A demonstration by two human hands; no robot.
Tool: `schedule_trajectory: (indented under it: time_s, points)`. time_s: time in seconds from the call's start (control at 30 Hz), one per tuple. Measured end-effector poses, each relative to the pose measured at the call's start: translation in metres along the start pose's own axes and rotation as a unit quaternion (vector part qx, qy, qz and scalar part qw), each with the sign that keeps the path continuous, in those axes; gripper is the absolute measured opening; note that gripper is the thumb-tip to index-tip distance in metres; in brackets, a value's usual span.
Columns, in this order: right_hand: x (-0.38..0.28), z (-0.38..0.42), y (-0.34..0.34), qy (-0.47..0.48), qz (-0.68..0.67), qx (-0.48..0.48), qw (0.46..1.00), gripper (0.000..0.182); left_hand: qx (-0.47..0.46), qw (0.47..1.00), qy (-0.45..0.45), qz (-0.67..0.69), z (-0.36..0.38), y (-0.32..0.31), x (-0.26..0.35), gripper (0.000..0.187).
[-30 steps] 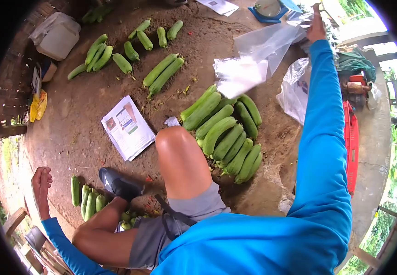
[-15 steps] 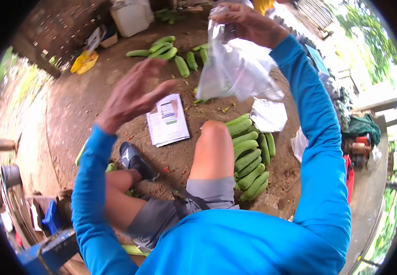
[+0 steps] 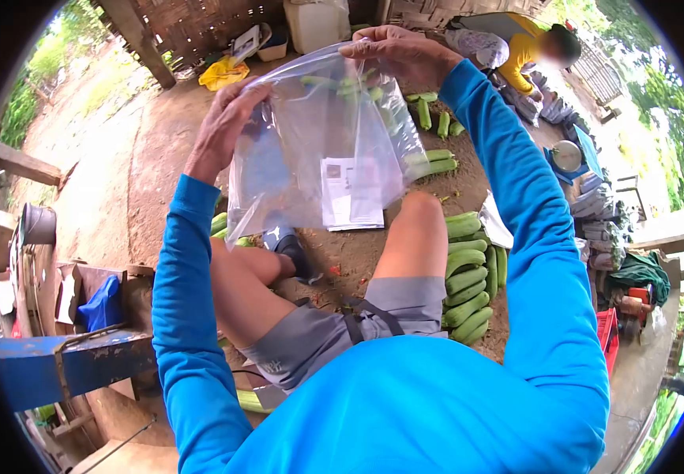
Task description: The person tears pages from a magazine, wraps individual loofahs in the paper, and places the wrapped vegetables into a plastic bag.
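A clear plastic bag [image 3: 302, 134] hangs spread between my two hands, above my lap. My left hand [image 3: 227, 122] pinches its upper left edge. At the top right edge, my right hand [image 3: 401, 49] grips the plastic between thumb and fingers. Through the film I see printed papers [image 3: 346, 193] on the dirt ground. Long green vegetables [image 3: 467, 276], like smooth gourds, lie in a pile to the right of my knee. More green gourds [image 3: 437, 163] lie farther out, partly behind the bag.
A person in a yellow top [image 3: 522, 59] bends at the back right. A yellow bag [image 3: 223, 75] and a white container [image 3: 316, 25] are at the back. A blue beam [image 3: 73, 367] runs at the left, a red crate [image 3: 607, 340] stands right.
My left hand has moved from beside the bag to hold its left edge. The bag, bunched in my right hand before, is now stretched wide. The view has shifted left.
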State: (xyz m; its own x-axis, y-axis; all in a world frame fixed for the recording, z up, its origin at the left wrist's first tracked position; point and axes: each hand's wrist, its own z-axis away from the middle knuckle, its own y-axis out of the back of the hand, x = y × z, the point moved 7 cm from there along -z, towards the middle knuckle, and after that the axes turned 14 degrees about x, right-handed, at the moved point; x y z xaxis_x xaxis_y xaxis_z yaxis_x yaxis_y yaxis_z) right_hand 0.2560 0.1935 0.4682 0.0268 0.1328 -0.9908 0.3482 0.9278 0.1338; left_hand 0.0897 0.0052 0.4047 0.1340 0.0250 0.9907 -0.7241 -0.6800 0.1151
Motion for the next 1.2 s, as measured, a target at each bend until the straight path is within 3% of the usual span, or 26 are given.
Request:
schedule_trajectory:
  time_s: [0.03, 0.13, 0.2, 0.27, 0.3, 0.33, 0.4, 0.53, 0.57, 0.6, 0.67, 0.8, 0.87, 0.9, 0.97, 1.0, 1.03, 1.07, 1.13, 1.2]
  points:
    - [-0.002, 0.000, -0.011, -0.018, -0.002, 0.030, 0.999, 0.022, 0.067, 0.996, -0.063, -0.021, 0.004, 0.013, 0.011, 0.037]
    - [-0.007, -0.012, -0.045, 0.050, -0.003, -0.038, 0.998, 0.023, 0.060, 0.994, -0.092, -0.007, 0.018, 0.041, 0.031, 0.027]
    - [0.002, -0.012, -0.054, 0.018, 0.013, -0.033, 0.999, 0.023, 0.109, 0.990, -0.085, 0.000, 0.012, 0.064, 0.034, 0.022]
    - [0.022, -0.012, -0.063, -0.013, 0.034, -0.058, 0.998, 0.025, 0.124, 0.987, 0.012, 0.105, 0.001, 0.089, 0.019, 0.018]
    - [0.027, -0.013, -0.067, 0.025, 0.062, -0.056, 0.996, 0.027, 0.155, 0.978, 0.008, 0.141, 0.008, 0.092, 0.027, 0.019]
    - [0.036, -0.014, -0.065, 0.002, 0.097, -0.048, 0.994, 0.027, 0.155, 0.978, 0.007, 0.141, 0.005, 0.097, 0.023, 0.019]
    - [0.052, -0.007, -0.068, -0.028, 0.014, -0.056, 0.998, 0.025, 0.199, 0.962, 0.047, 0.183, 0.000, 0.115, 0.009, 0.020]
    - [0.073, 0.000, -0.053, -0.028, 0.055, -0.086, 0.994, 0.022, 0.154, 0.953, 0.065, 0.251, -0.001, 0.134, 0.007, 0.024]
    - [0.079, 0.006, -0.048, -0.057, 0.068, -0.080, 0.993, 0.023, 0.273, 0.932, 0.056, 0.232, -0.004, 0.146, 0.002, 0.029]
    - [0.083, 0.013, -0.043, -0.086, 0.082, -0.075, 0.990, 0.026, 0.216, 0.938, 0.074, 0.261, -0.008, 0.152, -0.003, 0.030]
    - [0.087, 0.020, -0.031, -0.088, 0.139, -0.097, 0.982, 0.029, 0.193, 0.942, 0.071, 0.266, -0.003, 0.160, 0.000, 0.027]
    - [0.083, 0.040, -0.017, -0.111, 0.159, -0.067, 0.979, 0.030, 0.260, 0.927, 0.086, 0.258, -0.003, 0.180, -0.008, 0.028]
    - [0.084, 0.043, -0.006, -0.088, 0.130, 0.012, 0.988, 0.033, 0.102, 0.941, 0.082, 0.312, -0.012, 0.181, -0.018, 0.022]
    - [0.086, 0.044, -0.004, -0.087, 0.120, 0.026, 0.989, 0.037, 0.102, 0.941, 0.086, 0.310, -0.015, 0.178, -0.017, 0.022]
    - [0.096, 0.041, 0.000, -0.105, 0.125, 0.070, 0.984, 0.039, 0.231, 0.948, 0.101, 0.195, -0.019, 0.187, -0.025, 0.021]
    - [0.102, 0.042, 0.003, -0.120, 0.134, 0.115, 0.977, 0.042, 0.232, 0.948, 0.106, 0.191, -0.008, 0.175, -0.019, 0.021]
    - [0.104, 0.041, -0.004, -0.049, 0.142, 0.115, 0.982, 0.048, 0.213, 0.972, 0.025, 0.095, 0.008, 0.153, 0.008, 0.024]
    - [0.108, 0.041, -0.017, -0.052, 0.138, 0.114, 0.982, 0.048, 0.190, 0.980, -0.057, -0.002, 0.020, 0.133, 0.031, 0.029]
    - [0.104, 0.039, -0.056, -0.015, 0.211, 0.143, 0.967, 0.060, 0.173, 0.983, -0.005, -0.066, 0.017, 0.116, 0.034, 0.036]
    - [0.101, 0.037, -0.097, 0.068, 0.256, 0.129, 0.956, 0.073, 0.063, 0.931, -0.056, -0.355, 0.019, 0.088, 0.049, 0.041]
